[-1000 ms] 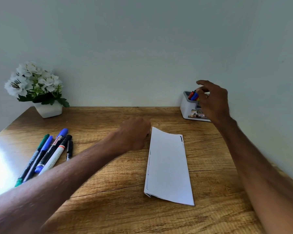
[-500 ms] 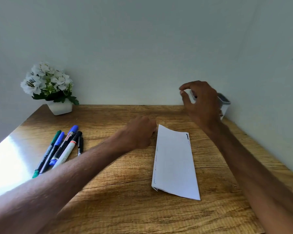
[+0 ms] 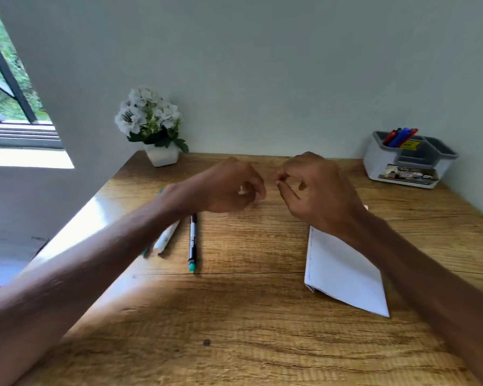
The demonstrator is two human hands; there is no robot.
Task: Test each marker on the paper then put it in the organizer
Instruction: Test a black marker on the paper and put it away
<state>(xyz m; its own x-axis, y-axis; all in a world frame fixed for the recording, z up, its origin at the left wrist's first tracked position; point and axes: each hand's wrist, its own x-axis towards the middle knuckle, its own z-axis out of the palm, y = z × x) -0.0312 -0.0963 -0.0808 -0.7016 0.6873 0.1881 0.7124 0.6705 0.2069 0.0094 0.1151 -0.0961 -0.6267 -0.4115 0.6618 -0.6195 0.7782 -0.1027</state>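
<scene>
Left hand and right hand hover curled, empty. Best grip the black marker toward the bench's left edge mid-barrel, then uncap over the paper.

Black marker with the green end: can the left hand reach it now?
Probably yes: the black marker lies uncovered on the table, close under the left hand, nothing between them.

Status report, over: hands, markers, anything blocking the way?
Left hand, right hand curled, no marker seen inside. Black teal-ended marker lies on wooden table. Right forearm overlaps folded white paper.
</scene>
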